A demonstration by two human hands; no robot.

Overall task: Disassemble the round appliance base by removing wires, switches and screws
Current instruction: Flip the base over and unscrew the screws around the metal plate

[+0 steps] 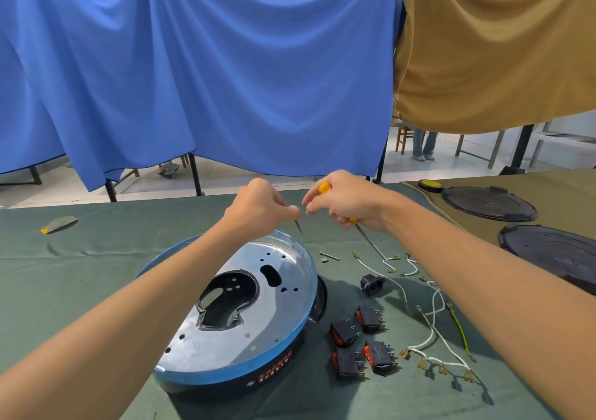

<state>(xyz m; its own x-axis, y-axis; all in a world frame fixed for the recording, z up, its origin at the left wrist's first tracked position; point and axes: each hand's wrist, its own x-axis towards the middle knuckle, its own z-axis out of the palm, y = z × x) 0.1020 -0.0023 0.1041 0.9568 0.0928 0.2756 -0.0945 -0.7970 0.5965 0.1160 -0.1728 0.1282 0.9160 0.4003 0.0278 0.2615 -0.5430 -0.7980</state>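
Shiny, blue-rimmed round base (280, 316) sits tilted, perhaps upside-down.

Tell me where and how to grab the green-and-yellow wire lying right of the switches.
Pinch the green-and-yellow wire at its middle, probably coming straight down from above with the fingers across its length. It lies flat on the green cloth, and its middle sits clear of the white wires, while its upper end runs close to them.
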